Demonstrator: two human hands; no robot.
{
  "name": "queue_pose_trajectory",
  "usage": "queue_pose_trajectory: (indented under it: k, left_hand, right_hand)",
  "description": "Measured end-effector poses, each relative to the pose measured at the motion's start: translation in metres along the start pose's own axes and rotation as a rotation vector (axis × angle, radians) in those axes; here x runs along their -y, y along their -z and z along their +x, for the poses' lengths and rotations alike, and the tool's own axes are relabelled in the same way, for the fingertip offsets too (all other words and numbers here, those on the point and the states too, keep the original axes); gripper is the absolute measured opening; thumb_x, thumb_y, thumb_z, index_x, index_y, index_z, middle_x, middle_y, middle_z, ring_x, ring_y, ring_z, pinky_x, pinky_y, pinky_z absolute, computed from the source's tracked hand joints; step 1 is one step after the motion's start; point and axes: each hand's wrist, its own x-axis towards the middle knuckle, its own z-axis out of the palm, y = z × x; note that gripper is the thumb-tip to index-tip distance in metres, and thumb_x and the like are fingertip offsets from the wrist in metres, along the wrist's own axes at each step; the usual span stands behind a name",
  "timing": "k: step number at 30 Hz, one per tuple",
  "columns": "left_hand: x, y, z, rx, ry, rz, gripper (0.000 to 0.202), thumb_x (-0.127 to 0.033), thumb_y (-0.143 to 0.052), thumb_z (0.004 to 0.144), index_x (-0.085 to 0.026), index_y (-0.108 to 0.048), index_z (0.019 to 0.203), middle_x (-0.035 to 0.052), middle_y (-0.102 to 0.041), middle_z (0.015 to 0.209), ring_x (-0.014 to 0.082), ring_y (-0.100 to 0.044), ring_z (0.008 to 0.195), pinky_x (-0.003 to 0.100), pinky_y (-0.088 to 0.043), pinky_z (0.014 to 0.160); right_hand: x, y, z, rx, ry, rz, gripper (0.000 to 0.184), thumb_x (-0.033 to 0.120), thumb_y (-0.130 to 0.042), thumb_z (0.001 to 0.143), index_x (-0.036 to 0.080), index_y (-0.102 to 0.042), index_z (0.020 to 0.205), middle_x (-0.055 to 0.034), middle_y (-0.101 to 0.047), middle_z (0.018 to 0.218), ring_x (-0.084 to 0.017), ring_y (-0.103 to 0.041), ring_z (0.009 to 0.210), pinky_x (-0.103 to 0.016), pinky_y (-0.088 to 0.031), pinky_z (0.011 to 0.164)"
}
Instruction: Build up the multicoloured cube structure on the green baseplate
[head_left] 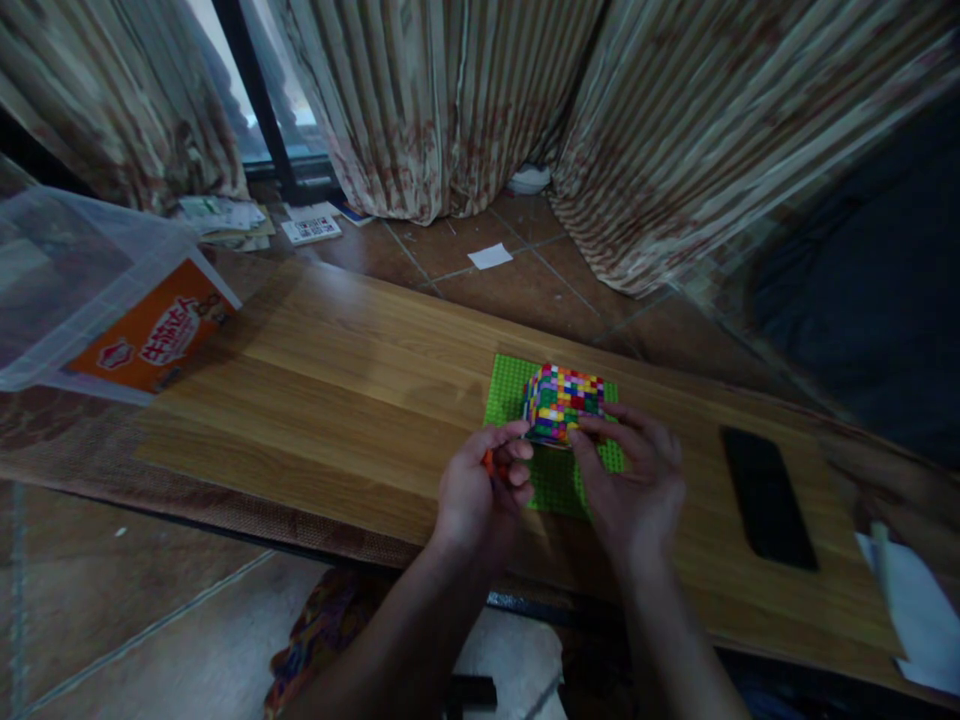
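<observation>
A many-coloured block of small building bricks [564, 398] stands on a green studded baseplate [508, 378] on the wooden table. My left hand [484, 480] is at the block's near left corner, fingers curled round something orange-red [490, 464], perhaps small bricks; most of it is hidden in the palm. Its thumb and index tip come close to the block's lower corner. On the right, my right hand [634, 465] has its thumb and fingers against the block's near right side. Whether a loose brick sits between those fingertips is too small to tell.
A clear plastic bin [112, 270] with an orange label stands at the table's left end. A black phone [769, 497] lies right of the baseplate, and white paper [911, 610] lies at the far right. Curtains [450, 110] hang beyond the table [360, 370]; papers lie on the floor.
</observation>
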Motion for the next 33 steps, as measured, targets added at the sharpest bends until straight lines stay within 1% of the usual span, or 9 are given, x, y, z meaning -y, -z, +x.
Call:
queue_pose_trajectory:
  k: [3,7,11,15,18,24,27,30,33]
  left_hand:
    - [0.000,0.001,0.001,-0.007,-0.011,-0.013,0.018,-0.022,-0.057,0.080,-0.009,-0.066,0.087,-0.0001,-0.056,0.062,0.0043,-0.040,0.046,0.017,-0.028,0.044]
    - [0.000,0.002,0.001,0.002,-0.027,-0.042,0.019,-0.023,-0.054,0.085,-0.009,-0.066,0.088,0.0004,-0.058,0.064,0.0046,-0.043,0.047,0.016,-0.032,0.045]
    - [0.000,0.002,0.001,0.014,-0.030,-0.052,0.018,-0.021,-0.053,0.085,-0.009,-0.066,0.088,0.0005,-0.058,0.065,0.0052,-0.045,0.048,0.016,-0.033,0.045]
    - [-0.001,0.002,0.001,0.016,-0.026,-0.061,0.018,-0.021,-0.052,0.085,-0.010,-0.066,0.088,0.0006,-0.058,0.065,0.0054,-0.046,0.049,0.016,-0.034,0.045]
    - [-0.001,0.002,0.001,0.013,-0.024,-0.062,0.019,-0.021,-0.052,0.086,-0.010,-0.067,0.088,0.0007,-0.059,0.064,0.0054,-0.046,0.048,0.016,-0.034,0.045]
    - [-0.004,0.000,-0.001,0.053,-0.028,-0.085,0.026,-0.025,-0.047,0.091,-0.009,-0.068,0.088,0.0025,-0.062,0.065,0.0067,-0.049,0.050,0.017,-0.038,0.047]
    - [-0.005,-0.002,-0.002,0.084,-0.037,-0.107,0.031,-0.027,-0.045,0.093,-0.008,-0.070,0.089,0.0047,-0.066,0.068,0.0084,-0.055,0.053,0.019,-0.044,0.053]
    - [-0.004,-0.004,-0.004,0.125,-0.033,-0.140,0.034,-0.030,-0.045,0.093,-0.009,-0.071,0.091,0.0084,-0.072,0.080,0.0115,-0.064,0.066,0.023,-0.051,0.067]
    - [-0.003,-0.004,-0.005,0.157,-0.024,-0.155,0.038,-0.035,-0.044,0.094,-0.010,-0.072,0.095,0.0117,-0.074,0.098,0.0170,-0.069,0.087,0.028,-0.051,0.083]
  right_hand:
    - [0.003,-0.002,-0.001,-0.013,-0.116,0.080,0.014,0.034,-0.072,0.079,0.023,-0.075,0.087,-0.0061,-0.068,0.105,-0.025,-0.063,0.102,-0.047,-0.048,0.092]
    - [0.004,-0.001,0.000,-0.021,-0.197,0.200,0.017,0.035,-0.072,0.079,0.021,-0.075,0.089,-0.0067,-0.068,0.106,-0.024,-0.064,0.103,-0.046,-0.049,0.093]
    - [0.000,-0.004,0.002,-0.046,-0.262,0.209,0.023,0.038,-0.069,0.081,0.019,-0.073,0.094,-0.0083,-0.068,0.106,-0.023,-0.063,0.102,-0.046,-0.048,0.092]
    - [-0.008,-0.012,0.001,-0.002,-0.368,0.253,0.035,0.042,-0.071,0.077,0.019,-0.071,0.104,-0.0089,-0.070,0.107,-0.023,-0.064,0.099,-0.043,-0.051,0.086]
    - [-0.010,-0.017,-0.001,0.015,-0.433,0.306,0.041,0.041,-0.073,0.074,0.019,-0.070,0.109,-0.0096,-0.071,0.106,-0.023,-0.066,0.096,-0.041,-0.053,0.082]
    - [-0.007,-0.021,0.000,-0.026,-0.552,0.416,0.043,0.036,-0.077,0.069,0.018,-0.071,0.107,-0.0095,-0.072,0.105,-0.021,-0.067,0.089,-0.039,-0.054,0.080]
    - [-0.007,-0.022,0.001,-0.025,-0.561,0.419,0.043,0.036,-0.077,0.069,0.017,-0.070,0.108,-0.0094,-0.072,0.105,-0.021,-0.067,0.089,-0.039,-0.054,0.080]
    - [-0.004,-0.020,0.000,-0.009,-0.540,0.400,0.043,0.037,-0.076,0.072,0.017,-0.069,0.109,-0.0087,-0.072,0.102,-0.021,-0.067,0.088,-0.039,-0.054,0.080]
    - [0.008,-0.011,-0.003,-0.127,-0.325,0.274,0.032,0.036,-0.073,0.078,0.020,-0.070,0.105,-0.0076,-0.070,0.104,-0.023,-0.065,0.097,-0.042,-0.053,0.085]
